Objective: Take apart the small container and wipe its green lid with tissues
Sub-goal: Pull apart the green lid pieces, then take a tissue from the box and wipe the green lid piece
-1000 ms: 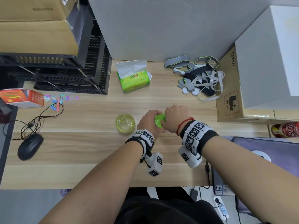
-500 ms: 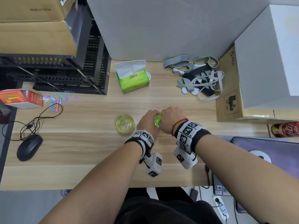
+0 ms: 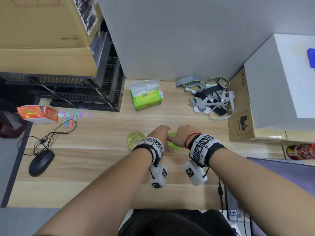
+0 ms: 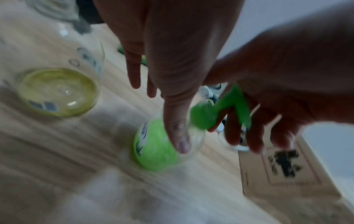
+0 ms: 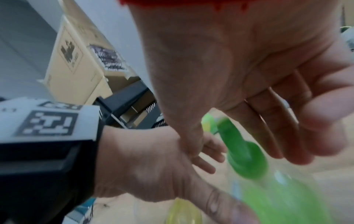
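the left hand (image 3: pixel 159 133) lies with straight fingers on the bench (image 3: pixel 102 160), its thumb pressing the clear wall of the small container (image 4: pixel 155 145) down onto the wood, while the right hand (image 3: pixel 185 135) pinches the green lid (image 4: pixel 220 112) just above it at 1 o'clock of the container, fingers curled round the lid's stem. there is bare wood at 6 o'clock of both hands as far as the near edge; at 3 o'clock a cardboard box (image 3: pixel 242 113) closes that side, and at 12 o'clock the tissue pack (image 3: pixel 145 97) stands near the grey wall. compared with a second ago the two hands have drawn a little apart and the lid is now lifted off the container, where earlier both fists were closed over it together. the container holds a bright green mass; at 9 o'clock of the left hand a yellowish clear cup (image 3: pixel 135 139) stands apart, and what it holds cannot be told.
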### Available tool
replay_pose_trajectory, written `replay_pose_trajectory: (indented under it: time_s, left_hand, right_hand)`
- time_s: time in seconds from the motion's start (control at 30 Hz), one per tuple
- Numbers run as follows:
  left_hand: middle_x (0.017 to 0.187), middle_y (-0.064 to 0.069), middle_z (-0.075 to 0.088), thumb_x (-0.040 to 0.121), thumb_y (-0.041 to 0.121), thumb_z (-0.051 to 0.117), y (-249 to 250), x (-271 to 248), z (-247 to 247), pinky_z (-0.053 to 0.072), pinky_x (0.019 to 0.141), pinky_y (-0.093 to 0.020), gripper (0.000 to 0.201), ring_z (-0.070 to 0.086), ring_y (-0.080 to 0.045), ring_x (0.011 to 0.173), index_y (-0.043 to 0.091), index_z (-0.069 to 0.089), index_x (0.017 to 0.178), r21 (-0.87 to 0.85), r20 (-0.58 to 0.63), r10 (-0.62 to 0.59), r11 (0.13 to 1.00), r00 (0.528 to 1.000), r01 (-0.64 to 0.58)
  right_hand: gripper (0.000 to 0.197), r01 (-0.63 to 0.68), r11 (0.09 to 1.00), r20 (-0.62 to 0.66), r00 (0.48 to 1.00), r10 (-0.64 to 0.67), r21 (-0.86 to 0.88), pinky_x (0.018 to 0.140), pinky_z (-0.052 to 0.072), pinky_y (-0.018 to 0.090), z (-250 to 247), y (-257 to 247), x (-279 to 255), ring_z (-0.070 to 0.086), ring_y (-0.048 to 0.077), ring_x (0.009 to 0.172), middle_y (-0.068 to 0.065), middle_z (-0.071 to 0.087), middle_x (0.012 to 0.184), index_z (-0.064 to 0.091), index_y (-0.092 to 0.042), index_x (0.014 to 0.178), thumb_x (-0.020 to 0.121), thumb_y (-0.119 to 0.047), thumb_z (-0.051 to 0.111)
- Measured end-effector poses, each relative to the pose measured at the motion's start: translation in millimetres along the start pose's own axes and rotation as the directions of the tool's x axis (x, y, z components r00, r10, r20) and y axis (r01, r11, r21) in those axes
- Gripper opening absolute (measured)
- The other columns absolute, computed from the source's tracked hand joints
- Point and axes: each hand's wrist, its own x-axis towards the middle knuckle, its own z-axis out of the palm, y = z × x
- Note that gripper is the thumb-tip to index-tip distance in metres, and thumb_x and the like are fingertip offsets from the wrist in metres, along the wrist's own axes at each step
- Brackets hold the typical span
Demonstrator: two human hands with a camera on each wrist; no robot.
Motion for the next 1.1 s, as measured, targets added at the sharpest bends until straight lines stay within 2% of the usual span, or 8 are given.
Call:
replay_pose_trajectory:
  time_s: [0.1, 0.23, 0.33, 0.5, 0.63, 0.77, 0.93, 1.1]
  left_hand:
    - [0.145, -0.002, 0.048, 0.06, 0.034, 0.09, -10.0, 1.5, -31.4, 0.042, 0.107, -0.036, 0.1, 0.048, -0.023, 0.131, 0.018, 0.039, 0.144, 0.041, 0.001, -0.038, 0.998, 0.999, 0.038]
    - [0.128, 0.001, 0.062, 0.074, 0.015, 0.078, -30.4, 1.1, -83.5, 0.05, 0.093, -0.029, 0.062, 0.06, -0.02, 0.113, 0.024, 0.054, 0.131, -0.116, -0.214, -0.099, 0.99, 0.972, 0.076]
    - [0.12, -0.002, 0.065, 0.076, 0.012, 0.074, -45.5, 7.8, -117.3, 0.049, 0.088, -0.028, 0.049, 0.062, -0.022, 0.106, 0.021, 0.06, 0.122, -0.243, -0.392, -0.182, 0.966, 0.902, 0.089]
    - [0.136, -0.006, 0.047, 0.077, 0.005, 0.069, -61.8, 25.3, -151.8, 0.044, 0.093, -0.033, 0.058, 0.058, -0.027, 0.114, 0.019, 0.049, 0.13, -0.264, -0.603, -0.218, 0.962, 0.767, 0.066]
    - [0.15, -0.005, 0.035, 0.077, 0.0, 0.064, -68.8, 46.3, -161.9, 0.041, 0.102, -0.037, 0.075, 0.049, -0.028, 0.128, 0.019, 0.035, 0.144, -0.191, -0.554, -0.145, 0.981, 0.82, 0.044]
    - [0.148, -0.008, 0.041, 0.077, 0.005, 0.066, -73.3, 64.6, -160.1, 0.04, 0.108, -0.038, 0.083, 0.045, -0.027, 0.133, 0.02, 0.027, 0.149, -0.19, -0.425, -0.163, 0.978, 0.89, 0.089]
    - [0.13, -0.008, 0.057, 0.081, 0.015, 0.067, -78.7, 76.4, -153.7, 0.044, 0.102, -0.038, 0.071, 0.051, -0.028, 0.125, 0.02, 0.038, 0.145, -0.183, -0.408, -0.217, 0.971, 0.887, 0.153]
    - [0.128, -0.009, 0.048, 0.079, 0.036, 0.075, -80.7, 76.2, -155.1, 0.041, 0.1, -0.032, 0.063, 0.051, -0.026, 0.12, 0.028, 0.051, 0.136, -0.228, -0.465, -0.222, 0.965, 0.857, 0.126]
  right_hand:
    - [0.069, 0.004, 1.0, -0.031, 1.0, -0.003, 0.026, 0.072, 0.044, 0.033, -24.6, 0.6, 1.2, 0.062, 0.031, 0.095, 0.013, 0.067, 0.114, 0.065, -0.009, 0.111, 0.082, -0.068, 0.043]
    - [0.062, 0.019, 0.998, -0.143, 0.99, -0.011, 0.057, 0.072, 0.045, 0.033, -73.3, -2.9, 18.1, 0.062, 0.032, 0.102, 0.012, 0.067, 0.109, 0.063, -0.009, 0.106, 0.082, -0.064, 0.047]
    - [0.058, 0.065, 0.996, -0.226, 0.973, -0.049, 0.065, 0.074, 0.048, 0.034, -102.3, -13.1, 37.7, 0.063, 0.031, 0.094, 0.01, 0.067, 0.096, 0.067, -0.01, 0.099, 0.077, -0.061, 0.048]
    - [0.037, 0.193, 0.963, -0.302, 0.944, -0.13, 0.19, 0.087, 0.047, 0.034, -129.0, -37.7, 74.7, 0.06, 0.032, 0.108, 0.012, 0.062, 0.12, 0.063, -0.018, 0.114, 0.082, -0.037, 0.06]
    - [0.043, 0.232, 0.96, -0.265, 0.946, -0.185, 0.16, 0.106, 0.042, 0.037, -133.1, -56.5, 103.0, 0.051, 0.027, 0.126, 0.011, 0.037, 0.148, 0.061, -0.022, 0.122, 0.08, -0.031, 0.061]
    - [0.045, 0.272, 0.959, -0.191, 0.949, -0.253, 0.081, 0.108, 0.034, 0.03, -129.5, -63.7, 118.1, 0.044, 0.021, 0.135, 0.007, 0.023, 0.159, 0.06, -0.016, 0.13, 0.087, -0.028, 0.06]
    - [0.04, 0.306, 0.946, -0.2, 0.938, -0.282, 0.104, 0.103, 0.038, 0.032, -120.2, -64.7, 124.2, 0.05, 0.027, 0.125, 0.01, 0.054, 0.136, 0.062, -0.012, 0.126, 0.088, -0.026, 0.06]
    - [0.023, 0.406, 0.882, -0.379, 0.875, -0.3, 0.24, 0.087, 0.05, 0.024, -136.4, -69.3, 113.8, 0.069, 0.021, 0.09, 0.005, 0.076, 0.098, 0.078, -0.015, 0.099, 0.079, -0.012, 0.065]
